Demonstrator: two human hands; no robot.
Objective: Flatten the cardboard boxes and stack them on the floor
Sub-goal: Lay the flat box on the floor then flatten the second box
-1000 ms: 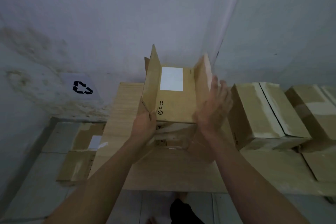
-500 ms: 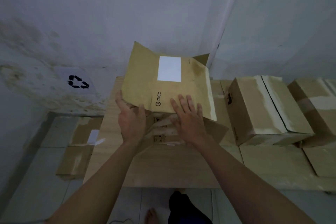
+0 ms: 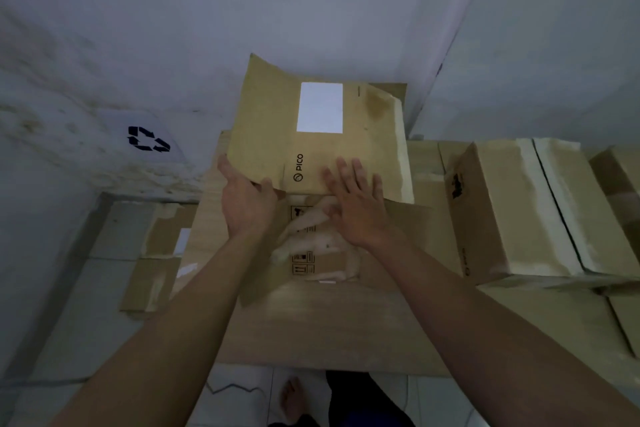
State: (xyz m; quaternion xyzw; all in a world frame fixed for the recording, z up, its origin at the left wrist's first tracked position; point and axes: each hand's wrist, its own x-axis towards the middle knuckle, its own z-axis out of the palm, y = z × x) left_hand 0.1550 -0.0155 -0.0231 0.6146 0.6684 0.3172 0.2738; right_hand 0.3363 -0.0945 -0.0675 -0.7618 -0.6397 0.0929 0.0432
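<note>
Since half a second earlier, little had moved: the collapsed box (image 3: 318,135) lay pressed a touch flatter, and both hands had shifted only slightly.

Seen from the head camera, two bare hands worked on one flattened cardboard box on a pale wooden table (image 3: 311,322). That box carried one white label and the printed word PICO, and its far edge leaned toward the wall. The left hand (image 3: 246,204) held the box's near left edge, thumb on top and fingers underneath. The right hand (image 3: 356,204) lay flat with fingers straight and spread, pressing down on the box and gripping nothing.

On the table to the right stood one sealed box (image 3: 519,218), still in shape, with part of a second box (image 3: 620,177) at the frame's right edge. On the floor (image 3: 69,322) to the left lay flattened cardboard (image 3: 156,260), at least two pieces; the exact number could not be told.

One black recycling symbol (image 3: 148,139) was on the stained, grey-white wall (image 3: 173,10) above that pile. The floor was of pale tiles. One bare foot (image 3: 292,399) showed below the table's near edge.
</note>
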